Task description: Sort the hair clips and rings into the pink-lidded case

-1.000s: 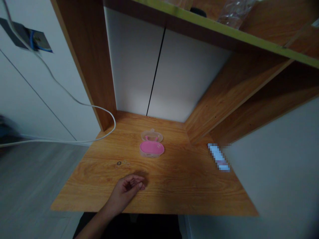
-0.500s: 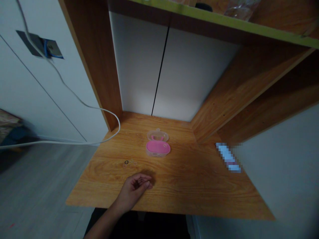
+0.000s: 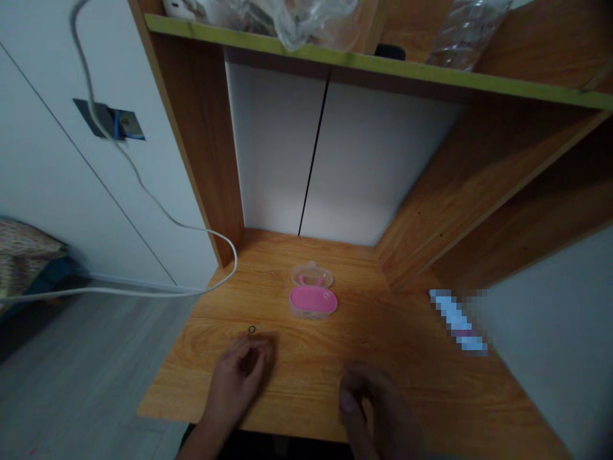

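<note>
My left hand (image 3: 239, 377) is over the front left of the table, its fingers curled round toward the thumb. The fingertips are blurred, and what they hold, if anything, cannot be made out. Just beyond them lies a small dark ring-shaped band (image 3: 251, 329); the paler loops beside it are barely visible. My right hand (image 3: 376, 409) hovers at the front edge with bent fingers, smeared by motion. Farther back rests a clear oval case (image 3: 311, 314) with a pink inner cover (image 3: 313, 299). Its transparent lid (image 3: 312, 275) with a pink handle is tipped back behind it.
A pixelated flat object (image 3: 457, 319) lies at the table's right side. The white cable (image 3: 182, 223) loops over the left edge. Above the table, a shelf (image 3: 268, 46) holds plastic bags (image 3: 316, 22) and a clear bottle (image 3: 469, 35). Wooden panels stand on both sides.
My right hand has come into view at the front. My left hand has moved left, closer to the small bands. The view has tilted up, showing more of the shelf.
</note>
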Demonstrator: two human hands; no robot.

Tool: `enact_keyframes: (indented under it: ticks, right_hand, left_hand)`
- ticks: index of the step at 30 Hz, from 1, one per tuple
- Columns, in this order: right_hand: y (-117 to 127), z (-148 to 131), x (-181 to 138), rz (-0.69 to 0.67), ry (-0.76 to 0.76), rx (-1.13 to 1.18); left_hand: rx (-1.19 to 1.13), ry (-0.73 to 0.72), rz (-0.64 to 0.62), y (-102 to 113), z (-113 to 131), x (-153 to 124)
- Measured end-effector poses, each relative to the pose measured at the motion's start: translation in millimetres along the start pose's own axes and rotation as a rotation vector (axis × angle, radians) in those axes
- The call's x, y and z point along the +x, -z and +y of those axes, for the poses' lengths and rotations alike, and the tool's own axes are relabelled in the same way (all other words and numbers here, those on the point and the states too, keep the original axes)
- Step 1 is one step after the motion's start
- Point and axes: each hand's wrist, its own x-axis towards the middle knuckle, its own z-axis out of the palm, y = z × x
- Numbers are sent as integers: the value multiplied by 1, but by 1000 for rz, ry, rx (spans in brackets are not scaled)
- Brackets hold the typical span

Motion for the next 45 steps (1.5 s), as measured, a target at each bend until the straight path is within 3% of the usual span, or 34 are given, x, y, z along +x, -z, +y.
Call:
enact_keyframes:
  ticks: [2,4,8,11,18,23,28,32,45]
  right_hand:
    - [-17,18,11,53,-114,37]
    - [-29,40,17,106,-225,56]
    - [-37,78,15,106,-314,117]
    - [-37,90,12,130,-333,123]
    - [-40,89,11,54,-238,49]
    - [-46,93,9,138,-234,7]
    - [-43,101,8,20,-219,7]
    - [-40,103,8,8,-202,-14]
    - [-42,103,7,12,-167,-50]
  left_hand:
    - [265,-61,137,13,-6,11]
    - [440,-54,198,21,-12,21]
    - [540,-42,171,21,-21,28]
    - [578,-43,162,17,-23,29]
    - [586,-15,98,18,-22,30]
    - [601,-25,108,17,-22,30]
    - [619,-45,106,13,-17,34]
    - [613,-36,62,12,-14,41]
    - [380,-11,81,12,-23,43]
